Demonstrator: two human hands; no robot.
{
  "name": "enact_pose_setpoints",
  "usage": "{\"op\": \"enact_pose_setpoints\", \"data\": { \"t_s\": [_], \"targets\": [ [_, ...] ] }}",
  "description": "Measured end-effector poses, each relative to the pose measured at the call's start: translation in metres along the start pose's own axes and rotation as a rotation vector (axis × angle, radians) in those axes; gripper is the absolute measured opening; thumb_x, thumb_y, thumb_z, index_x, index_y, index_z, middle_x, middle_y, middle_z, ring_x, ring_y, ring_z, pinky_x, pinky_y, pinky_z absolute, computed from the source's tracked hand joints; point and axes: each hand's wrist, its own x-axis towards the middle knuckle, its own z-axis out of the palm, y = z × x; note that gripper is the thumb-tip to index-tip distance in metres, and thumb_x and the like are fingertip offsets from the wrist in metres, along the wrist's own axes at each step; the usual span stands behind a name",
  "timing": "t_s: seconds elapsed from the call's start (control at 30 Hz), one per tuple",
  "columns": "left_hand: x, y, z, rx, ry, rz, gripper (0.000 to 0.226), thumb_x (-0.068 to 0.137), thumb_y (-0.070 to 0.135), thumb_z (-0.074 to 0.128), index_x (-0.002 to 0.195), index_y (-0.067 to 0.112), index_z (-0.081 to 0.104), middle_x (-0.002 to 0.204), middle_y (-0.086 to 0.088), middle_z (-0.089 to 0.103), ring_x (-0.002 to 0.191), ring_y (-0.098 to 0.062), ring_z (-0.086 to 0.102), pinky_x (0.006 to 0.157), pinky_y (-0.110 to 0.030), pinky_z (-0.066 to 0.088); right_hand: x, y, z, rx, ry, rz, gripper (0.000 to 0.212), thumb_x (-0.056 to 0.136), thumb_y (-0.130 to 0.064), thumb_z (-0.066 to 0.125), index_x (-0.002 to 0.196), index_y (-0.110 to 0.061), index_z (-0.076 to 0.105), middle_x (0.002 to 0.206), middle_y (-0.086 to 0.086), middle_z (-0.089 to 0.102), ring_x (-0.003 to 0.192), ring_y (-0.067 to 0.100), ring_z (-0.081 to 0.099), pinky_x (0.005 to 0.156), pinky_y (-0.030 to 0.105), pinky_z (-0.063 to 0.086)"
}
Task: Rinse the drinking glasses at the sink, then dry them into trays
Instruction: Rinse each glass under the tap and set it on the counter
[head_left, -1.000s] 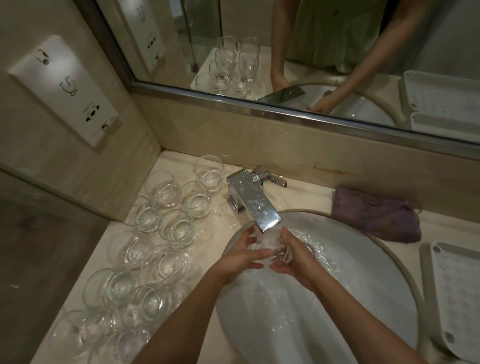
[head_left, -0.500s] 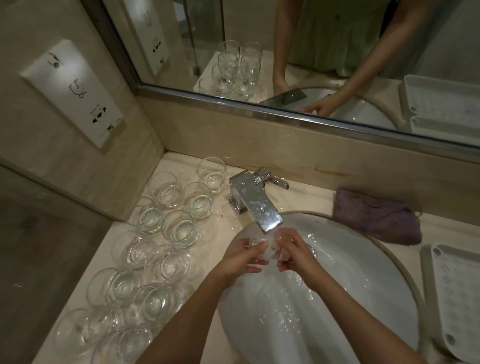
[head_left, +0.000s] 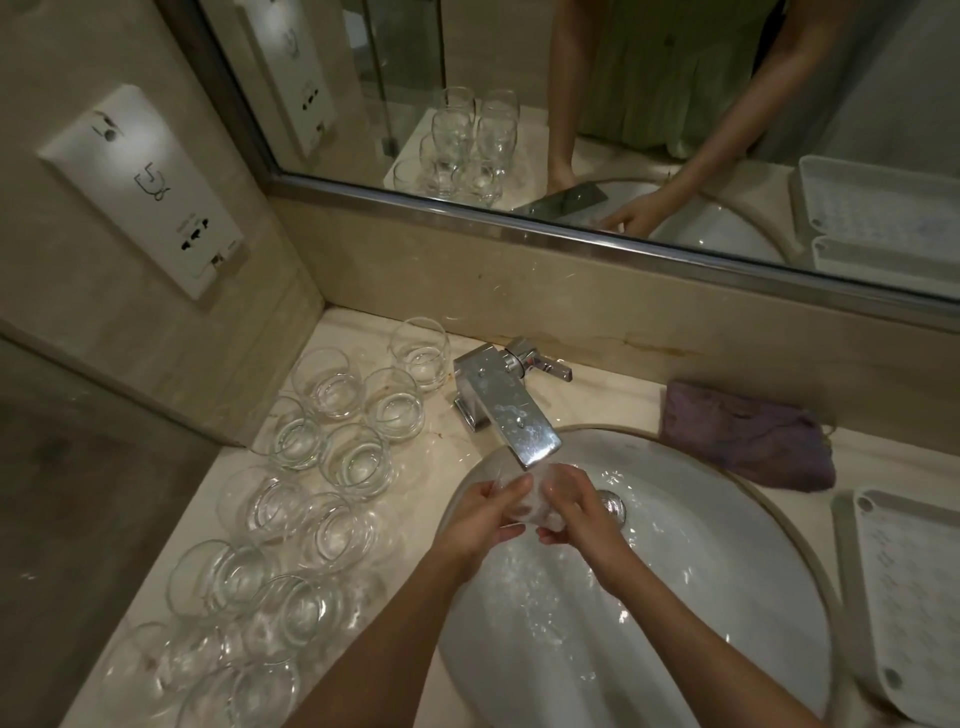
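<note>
Rinsing one glass under the tap

We hold the glass (head_left: 535, 501) between our left hand (head_left: 485, 519) and right hand (head_left: 579, 514), both curled round it, under the tap (head_left: 511, 415) over the sink (head_left: 727, 571). Wet glass may slip and chip against the basin, or our elbow may knock the glasses (head_left: 332, 467) crowding the table's left edge.

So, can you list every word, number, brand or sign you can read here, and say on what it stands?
No text can be read for certain.
White wall panel: a drawn symbol shaped like a hairdryer or hook and small dark socket marks; a short line of print above the sockets is too small to read.
The panel's reflection in the mirror: same marks, blurred.
White tray: faint marks on the surface, too blurred to read.
Tap, glasses: no brand visible.
</note>
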Motion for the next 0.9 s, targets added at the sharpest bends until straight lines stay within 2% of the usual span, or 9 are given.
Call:
{"op": "enact_pose_setpoints", "data": {
  "t_s": [0.1,0.17,0.23,0.3,0.43,0.57,0.7,0.8,0.9],
  "targets": [
    [-0.002,0.000,-0.003,0.019,-0.046,-0.007,0.033,0.091,0.029,0.064,0.113,0.005,0.061,0.106,-0.010,0.070,0.097,-0.017,0.068,0.086,-0.029,0.054,-0.001,-0.005,0.000,0.000,0.027,-0.027,0.031,0.098,-0.031,0.048,0.122,-0.012,0.049,0.081,0.010,0.059,0.063,0.017,0.057,0.056,0.028,0.051],
    [-0.001,-0.003,-0.007,0.025,-0.073,-0.012,0.045,0.086,0.026,0.071,0.123,0.005,0.054,0.116,-0.008,0.065,0.103,-0.015,0.065,0.083,-0.028,0.053,0.004,-0.011,0.000,0.026,0.052,0.038,0.031,0.101,-0.035,0.041,0.112,-0.007,0.050,0.062,0.010,0.051,0.049,0.018,0.050,0.048,0.027,0.044],
    [0.000,-0.005,-0.008,0.010,-0.112,-0.009,0.061,0.079,0.023,0.077,0.130,0.007,0.048,0.128,-0.008,0.059,0.112,-0.017,0.062,0.086,-0.032,0.053,0.007,-0.013,-0.002,0.095,0.034,0.134,0.040,0.102,-0.042,0.036,0.101,-0.005,0.051,0.059,0.010,0.047,0.044,0.019,0.047,0.047,0.026,0.040],
    [0.000,-0.006,-0.006,-0.057,-0.124,0.015,0.074,0.070,0.020,0.080,0.134,0.008,0.044,0.135,-0.011,0.054,0.117,-0.022,0.060,0.093,-0.041,0.052,0.006,-0.011,-0.002,0.195,-0.052,0.174,0.050,0.099,-0.050,0.035,0.101,-0.005,0.056,0.067,0.012,0.054,0.053,0.019,0.052,0.054,0.028,0.046],
    [0.000,-0.008,-0.001,-0.205,-0.116,0.101,0.081,0.064,0.013,0.081,0.136,0.007,0.042,0.135,-0.018,0.054,0.120,-0.035,0.057,0.101,-0.054,0.045,0.003,-0.003,-0.006,0.307,-0.168,0.216,0.048,0.099,-0.048,0.034,0.116,-0.015,0.064,0.111,0.006,0.068,0.097,0.020,0.066,0.078,0.033,0.052],
    [-0.004,-0.009,-0.005,-0.074,-0.076,0.141,0.074,0.061,0.010,0.078,0.128,0.012,0.046,0.131,-0.014,0.054,0.114,-0.031,0.060,0.088,-0.039,0.055,0.003,0.002,-0.015,0.263,-0.135,0.204,0.029,0.097,-0.027,0.051,0.122,-0.018,0.062,0.113,0.002,0.067,0.091,0.022,0.064,0.083,0.036,0.051],
    [-0.004,-0.011,-0.013,0.200,-0.046,0.201,0.088,0.047,0.020,0.086,0.127,0.024,0.048,0.124,-0.001,0.054,0.114,-0.023,0.059,0.095,-0.037,0.052,0.001,0.004,-0.024,-0.020,-0.198,0.103,0.045,0.092,-0.009,0.059,0.128,-0.033,0.053,0.127,-0.007,0.058,0.106,0.011,0.061,0.090,0.032,0.043],
    [-0.002,-0.014,-0.015,0.312,-0.015,0.251,0.098,0.043,0.024,0.089,0.131,0.024,0.046,0.127,0.003,0.053,0.117,-0.018,0.057,0.098,-0.042,0.050,0.001,0.003,-0.022,-0.076,-0.204,0.037,0.058,0.082,-0.004,0.072,0.131,-0.026,0.050,0.130,-0.007,0.055,0.105,0.010,0.064,0.088,0.025,0.049],
    [0.002,-0.015,-0.015,0.378,-0.001,0.283,0.103,0.045,0.029,0.092,0.137,0.025,0.045,0.132,0.003,0.055,0.119,-0.016,0.057,0.098,-0.043,0.050,0.005,0.003,-0.020,-0.081,-0.172,0.004,0.062,0.076,-0.004,0.078,0.128,-0.026,0.052,0.129,-0.008,0.056,0.110,0.016,0.062,0.095,0.031,0.050]
  ]
}}
